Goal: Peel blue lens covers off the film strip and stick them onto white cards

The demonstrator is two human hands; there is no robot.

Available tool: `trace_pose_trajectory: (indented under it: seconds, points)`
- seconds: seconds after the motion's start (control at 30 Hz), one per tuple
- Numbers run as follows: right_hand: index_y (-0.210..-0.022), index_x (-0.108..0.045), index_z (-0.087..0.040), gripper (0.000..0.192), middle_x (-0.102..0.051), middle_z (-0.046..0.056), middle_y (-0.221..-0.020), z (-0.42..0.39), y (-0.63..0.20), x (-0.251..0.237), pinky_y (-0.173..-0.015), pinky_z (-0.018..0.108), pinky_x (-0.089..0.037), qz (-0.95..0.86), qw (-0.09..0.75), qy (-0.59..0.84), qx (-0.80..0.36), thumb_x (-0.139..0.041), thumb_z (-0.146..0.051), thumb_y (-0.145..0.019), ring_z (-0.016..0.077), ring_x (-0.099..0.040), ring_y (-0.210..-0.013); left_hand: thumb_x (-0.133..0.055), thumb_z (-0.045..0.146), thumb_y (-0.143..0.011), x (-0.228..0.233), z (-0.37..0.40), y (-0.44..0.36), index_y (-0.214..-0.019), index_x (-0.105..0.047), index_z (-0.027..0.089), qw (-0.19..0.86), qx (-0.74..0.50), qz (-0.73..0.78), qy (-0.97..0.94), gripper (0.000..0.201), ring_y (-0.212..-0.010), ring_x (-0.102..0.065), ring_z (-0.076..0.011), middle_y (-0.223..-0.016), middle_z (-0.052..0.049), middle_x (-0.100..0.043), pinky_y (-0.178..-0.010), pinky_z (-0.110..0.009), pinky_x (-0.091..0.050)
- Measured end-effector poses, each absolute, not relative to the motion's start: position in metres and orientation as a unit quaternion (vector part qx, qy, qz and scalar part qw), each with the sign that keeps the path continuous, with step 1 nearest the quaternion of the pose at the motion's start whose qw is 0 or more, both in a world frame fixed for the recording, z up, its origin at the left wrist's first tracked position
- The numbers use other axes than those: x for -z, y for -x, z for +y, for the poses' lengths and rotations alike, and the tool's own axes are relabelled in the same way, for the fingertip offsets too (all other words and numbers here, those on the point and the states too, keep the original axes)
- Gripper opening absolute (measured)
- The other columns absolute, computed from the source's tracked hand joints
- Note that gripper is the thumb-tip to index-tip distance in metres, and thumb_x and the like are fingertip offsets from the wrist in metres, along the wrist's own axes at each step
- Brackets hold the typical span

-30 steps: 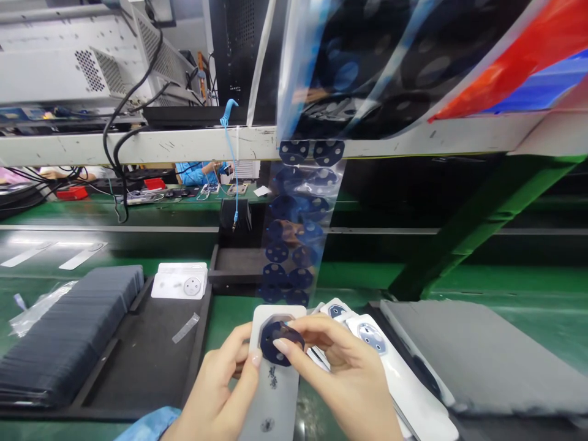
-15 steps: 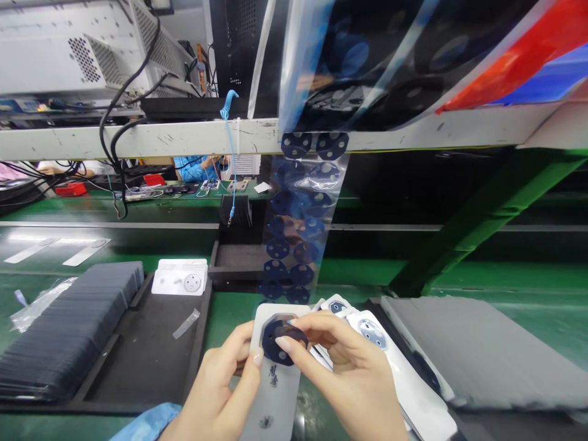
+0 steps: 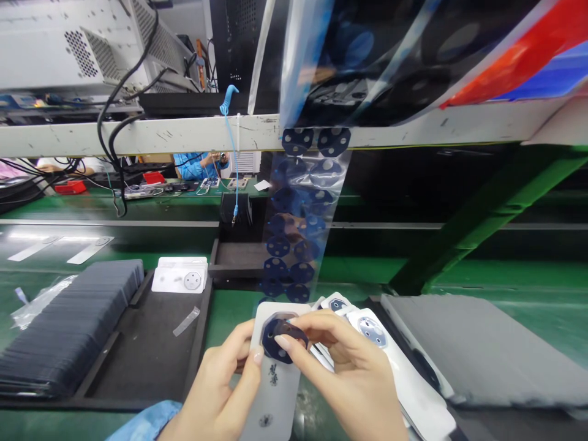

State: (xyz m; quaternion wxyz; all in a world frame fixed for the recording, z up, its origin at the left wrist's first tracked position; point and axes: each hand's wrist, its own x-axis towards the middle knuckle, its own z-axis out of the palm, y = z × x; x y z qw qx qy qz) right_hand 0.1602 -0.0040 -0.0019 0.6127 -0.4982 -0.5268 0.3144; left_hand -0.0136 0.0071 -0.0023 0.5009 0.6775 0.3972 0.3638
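Dark blue sticker (image 3: pixel 277 326) lies over upper end of pale plate (image 3: pixel 275 398), at six o'clock of view. Advice: keep plate steady, match outline carefully, press evenly from middle. Left hand (image 3: pixel 220 383) pinches plate's left edge; right hand (image 3: pixel 349 367) has thumb and forefinger closed on sticker, toward three o'clock. Sticker looks shiny, roundish, with spots; plate carries black marks.

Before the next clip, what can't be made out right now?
All in the head view:
Some fingertips of the left hand: hidden behind the white panel.
Part of the dark perforated disc: covered by the right hand.
Lower mark on the white panel: too small to read.
Whatever is at the co-worker's hands: too small.
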Motion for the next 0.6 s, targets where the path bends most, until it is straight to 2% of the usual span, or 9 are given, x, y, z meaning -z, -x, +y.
trace_pose_trajectory:
  seconds: [0.07,0.27,0.4,0.5,0.6]
  points:
    - [-0.082,-0.076,-0.027,0.005,-0.075,0.001,-0.084,-0.004,-0.160,0.002,-0.063,0.026,-0.059,-0.527,0.614,0.495,-0.317,-0.080,-0.025,-0.080,0.0179,-0.069,-0.073,-0.048,0.039,-0.103,0.002,0.008,0.014,-0.138,-0.061,0.027,0.496,-0.362,0.400,-0.681,0.039,-0.071,-0.073,-0.0183,-0.107,-0.006,-0.083,-0.067,-0.021,-0.056]
    - [-0.085,-0.074,-0.027,0.009,-0.074,0.000,-0.084,-0.002,-0.161,0.004,-0.064,0.024,-0.058,-0.554,0.609,0.487,-0.293,-0.078,-0.020,-0.082,0.0163,-0.068,-0.071,-0.049,0.037,-0.103,0.002,0.008,0.012,-0.136,-0.063,0.025,0.484,-0.367,0.401,-0.685,0.038,-0.091,-0.078,-0.0253,-0.112,-0.008,-0.082,-0.081,-0.026,-0.058]
    - [-0.089,-0.072,-0.028,0.013,-0.072,-0.001,-0.083,-0.004,-0.157,0.009,-0.064,0.024,-0.058,-0.591,0.600,0.488,-0.229,-0.076,-0.016,-0.085,0.0154,-0.067,-0.070,-0.054,0.034,-0.101,0.010,0.009,0.009,-0.126,-0.067,0.023,0.437,-0.392,0.416,-0.694,0.031,-0.082,-0.079,-0.0235,-0.106,-0.007,-0.084,-0.071,-0.024,-0.058]
    - [-0.099,-0.069,-0.027,0.019,-0.070,0.000,-0.087,-0.004,-0.153,0.014,-0.067,0.026,-0.057,-0.621,0.604,0.478,-0.145,-0.075,-0.013,-0.087,0.0157,-0.066,-0.072,-0.058,0.031,-0.098,0.019,0.011,0.006,-0.114,-0.069,0.022,0.393,-0.418,0.435,-0.694,0.021,-0.072,-0.079,-0.0209,-0.093,-0.005,-0.085,-0.067,-0.022,-0.059]
    - [-0.101,-0.071,-0.026,0.018,-0.064,0.006,-0.107,-0.001,-0.148,0.018,-0.077,0.034,-0.056,-0.629,0.607,0.486,0.004,-0.075,-0.014,-0.088,0.0206,-0.065,-0.090,-0.062,0.027,-0.095,0.026,0.012,0.003,-0.099,-0.069,0.022,0.370,-0.456,0.442,-0.678,0.009,-0.061,-0.077,-0.0173,-0.078,-0.001,-0.084,-0.061,-0.020,-0.058]
